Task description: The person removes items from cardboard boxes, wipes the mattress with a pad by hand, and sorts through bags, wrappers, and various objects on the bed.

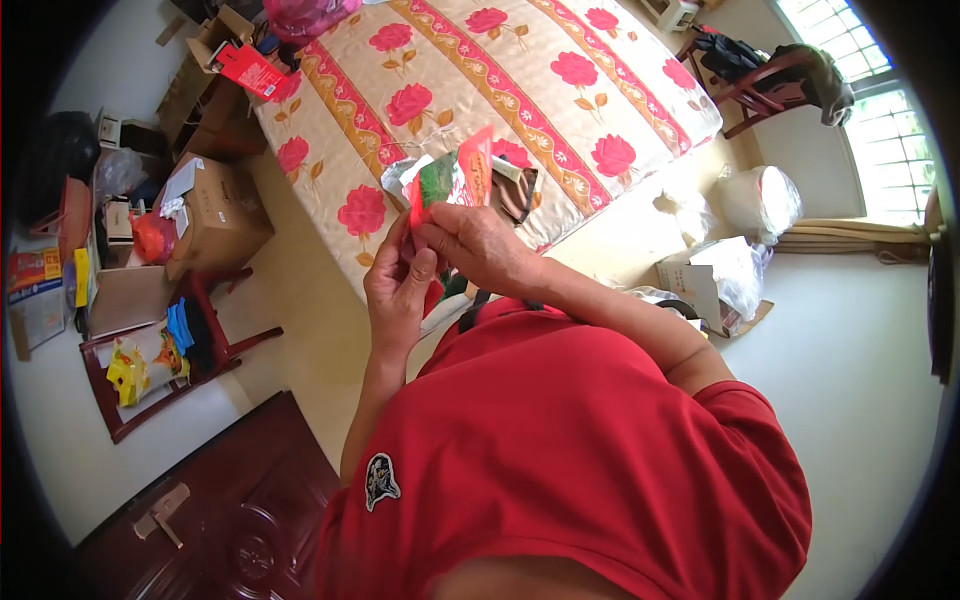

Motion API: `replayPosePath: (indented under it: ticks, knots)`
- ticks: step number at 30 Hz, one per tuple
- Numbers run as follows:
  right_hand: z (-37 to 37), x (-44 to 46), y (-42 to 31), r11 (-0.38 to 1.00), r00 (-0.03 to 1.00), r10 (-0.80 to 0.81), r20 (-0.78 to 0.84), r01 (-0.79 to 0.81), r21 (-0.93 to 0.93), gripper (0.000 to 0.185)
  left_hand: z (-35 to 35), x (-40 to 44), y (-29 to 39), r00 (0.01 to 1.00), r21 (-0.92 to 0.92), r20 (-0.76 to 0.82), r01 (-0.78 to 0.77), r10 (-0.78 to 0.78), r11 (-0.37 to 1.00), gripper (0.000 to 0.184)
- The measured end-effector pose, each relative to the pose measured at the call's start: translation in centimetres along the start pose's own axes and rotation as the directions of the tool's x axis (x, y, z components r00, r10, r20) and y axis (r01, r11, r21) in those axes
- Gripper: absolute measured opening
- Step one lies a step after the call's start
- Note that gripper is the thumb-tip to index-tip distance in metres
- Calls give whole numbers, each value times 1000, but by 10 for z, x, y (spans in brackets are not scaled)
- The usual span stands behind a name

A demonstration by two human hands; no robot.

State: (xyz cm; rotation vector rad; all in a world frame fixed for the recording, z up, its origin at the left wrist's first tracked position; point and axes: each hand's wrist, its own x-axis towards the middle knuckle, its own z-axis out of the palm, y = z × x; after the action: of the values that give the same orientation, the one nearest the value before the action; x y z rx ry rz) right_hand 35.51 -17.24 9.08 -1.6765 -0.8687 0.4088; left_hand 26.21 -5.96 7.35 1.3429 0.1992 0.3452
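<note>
In front of my chest I hold up a red and green printed plastic packet (445, 182). My left hand (398, 285) is closed on its lower left edge, thumb bent up. My right hand (480, 245) pinches the packet's lower part from the right, its fingers curled close to the left ones. What lies between the fingertips is hidden. Behind the packet, silvery-white wrapping (396, 175) shows at the left, and a dark striped item (516, 190) lies at the right near the bed's edge.
A mattress (460, 75) with red flowers lies ahead. Leftward are a cardboard box (222, 212), a red-brown chair (205, 350) carrying packets, and a door (215, 510). To the right stand an open carton (695, 285), a plastic-wrapped white bucket (758, 203) and a chair with clothes (770, 80).
</note>
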Motion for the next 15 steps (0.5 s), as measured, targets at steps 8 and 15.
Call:
replayPosePath:
  ticks: [8,15]
  knots:
    - [-32,0,-16,924,982,-164,-92,120,-363,6,-10,17,26,962,727,-40,-158,271,668,20]
    - [-84,-12,-143,858,949,-310,-57,254,-448,11,18,-4,182,898,850,356,-426,259,309,22]
